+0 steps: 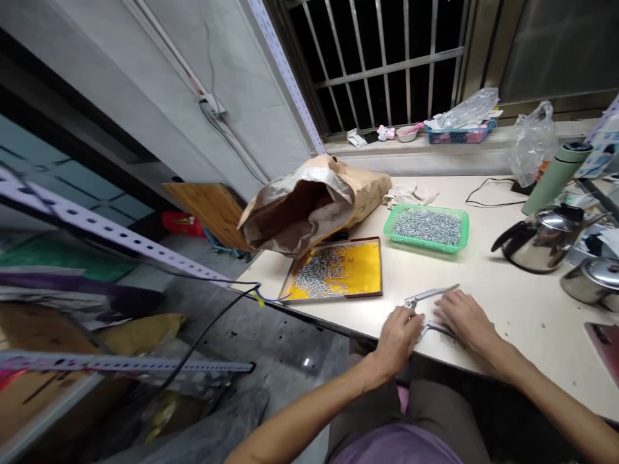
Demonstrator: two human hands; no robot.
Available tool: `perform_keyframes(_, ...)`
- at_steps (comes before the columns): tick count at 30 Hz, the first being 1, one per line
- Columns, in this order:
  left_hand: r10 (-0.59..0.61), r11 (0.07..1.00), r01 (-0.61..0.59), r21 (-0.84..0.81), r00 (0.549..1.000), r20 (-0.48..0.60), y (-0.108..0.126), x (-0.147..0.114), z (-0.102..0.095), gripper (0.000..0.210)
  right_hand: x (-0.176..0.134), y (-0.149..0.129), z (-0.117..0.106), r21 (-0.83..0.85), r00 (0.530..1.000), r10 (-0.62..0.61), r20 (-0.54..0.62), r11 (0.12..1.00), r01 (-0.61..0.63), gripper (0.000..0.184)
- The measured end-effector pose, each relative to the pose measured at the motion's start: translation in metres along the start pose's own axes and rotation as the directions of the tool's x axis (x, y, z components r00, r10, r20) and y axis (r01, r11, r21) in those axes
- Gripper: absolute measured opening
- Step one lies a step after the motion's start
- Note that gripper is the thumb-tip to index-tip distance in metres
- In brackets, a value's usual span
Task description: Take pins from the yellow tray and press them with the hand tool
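Note:
A silver plier-like hand tool [435,294] lies at the table's front edge, its two long handles spread apart and a small spring showing near its head. My left hand [399,336] is closed around the head end; what its fingertips touch there is hidden. Over the handles rests my right hand [463,317], fingers stretched and somewhat apart, close to the upper handle. Left of my hands, a shallow yellow-bottomed tray [365,267] holds a heap of small silver metal pieces [319,272]. Farther back stands a green plastic basket [464,235] full of similar pieces.
A large open paper sack [367,187] lies behind the yellow tray. At right stand a steel kettle [541,241], a green flask [556,177] and a steel pot [592,280]. A black cable [207,325] hangs left of the table, near a perforated metal rail [126,238].

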State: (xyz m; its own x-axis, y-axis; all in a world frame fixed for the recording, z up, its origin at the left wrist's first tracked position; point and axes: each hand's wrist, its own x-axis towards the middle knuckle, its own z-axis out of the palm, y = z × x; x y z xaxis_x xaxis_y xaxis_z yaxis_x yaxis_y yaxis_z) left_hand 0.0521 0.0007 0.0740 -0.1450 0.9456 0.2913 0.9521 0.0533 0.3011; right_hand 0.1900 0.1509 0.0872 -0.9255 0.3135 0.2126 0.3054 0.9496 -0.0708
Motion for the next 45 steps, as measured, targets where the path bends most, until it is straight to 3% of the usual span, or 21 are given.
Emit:
perform_keyframes(2, -0.173, 0.98, 0.176, 0.096, 0.984, -0.037, -0.035, 0.001, -0.022, 0.022, -0.016, -0.008, 0.012, 0.057, 0.993, -0.042, -0.115, 0.997, 0.049, 0.023)
perform_keyframes(5, -0.387, 0.885, 0.395, 0.247, 0.918, -0.084, -0.094, 0.012, -0.054, 0.022, -0.032, -0.014, 0.033, 0.052, 0.971, -0.053, -0.232, 0.996, 0.066, 0.027)
perform_keyframes(9, -0.492, 0.803, 0.414, 0.428, 0.866, 0.086, -0.148, 0.03, -0.074, 0.022, -0.034, -0.023, 0.042, 0.045, 0.952, 0.015, -0.307, 0.999, -0.001, 0.026)
perform_keyframes(12, -0.483, 0.811, 0.364, 0.458, 0.858, 0.173, -0.162, 0.035, -0.072, 0.02, -0.03, -0.032, 0.034, 0.062, 0.954, 0.061, -0.292, 0.997, -0.044, 0.023)
perform_keyframes(20, -0.457, 0.823, 0.295, 0.485, 0.852, 0.258, -0.174, 0.032, -0.064, 0.025, -0.028, -0.038, 0.027, 0.072, 0.971, 0.112, -0.213, 0.992, -0.099, 0.016)
perform_keyframes(23, -0.461, 0.807, 0.282, 0.518, 0.85, 0.255, -0.174, 0.032, -0.065, 0.025, -0.013, -0.042, 0.023, 0.057, 0.983, -0.022, -0.18, 0.998, 0.032, 0.017)
perform_keyframes(25, -0.479, 0.796, 0.309, 0.52, 0.848, 0.228, -0.171, 0.033, -0.067, 0.023, 0.004, -0.046, 0.018, 0.028, 0.983, -0.166, -0.082, 0.985, 0.168, 0.016)
perform_keyframes(27, -0.492, 0.799, 0.351, 0.489, 0.849, 0.194, -0.166, 0.034, -0.07, 0.022, 0.022, -0.051, 0.012, 0.016, 0.952, -0.302, 0.048, 0.953, 0.302, 0.016)
perform_keyframes(29, -0.475, 0.836, 0.39, 0.385, 0.866, 0.155, -0.157, 0.034, -0.073, 0.02, 0.038, -0.056, 0.007, 0.033, 0.9, -0.412, 0.146, 0.911, 0.411, 0.018)
perform_keyframes(32, -0.463, 0.886, 0.46, 0.058, 0.879, 0.115, -0.135, 0.029, -0.074, 0.017, 0.051, -0.059, 0.003, 0.104, 0.855, -0.485, 0.183, 0.875, 0.474, 0.02)
perform_keyframes(34, -0.504, 0.819, 0.531, -0.217, 0.847, 0.17, -0.115, 0.023, -0.069, 0.018, 0.055, -0.059, 0.001, 0.19, 0.895, -0.434, 0.108, 0.892, 0.409, 0.02)
perform_keyframes(37, -0.519, 0.607, 0.63, -0.484, 0.776, 0.36, -0.084, 0.014, -0.057, 0.024, 0.063, -0.05, -0.009, 0.302, 0.968, -0.25, -0.026, 0.921, 0.246, 0.012)
perform_keyframes(39, -0.492, 0.513, 0.674, -0.532, 0.738, 0.461, -0.067, 0.011, -0.048, 0.026, 0.076, -0.036, -0.023, 0.332, 0.989, -0.118, -0.086, 0.933, 0.14, 0.011)
perform_keyframes(41, -0.475, 0.484, 0.706, -0.517, 0.708, 0.523, -0.053, 0.011, -0.041, 0.023, 0.095, -0.016, -0.041, 0.363, 0.989, 0.022, -0.149, 0.931, 0.034, 0.018)
perform_keyframes(45, -0.487, 0.533, 0.738, -0.414, 0.668, 0.563, -0.037, 0.021, -0.032, 0.019, 0.13, 0.029, -0.076, 0.294, 0.921, 0.261, -0.291, 0.94, -0.174, 0.026)
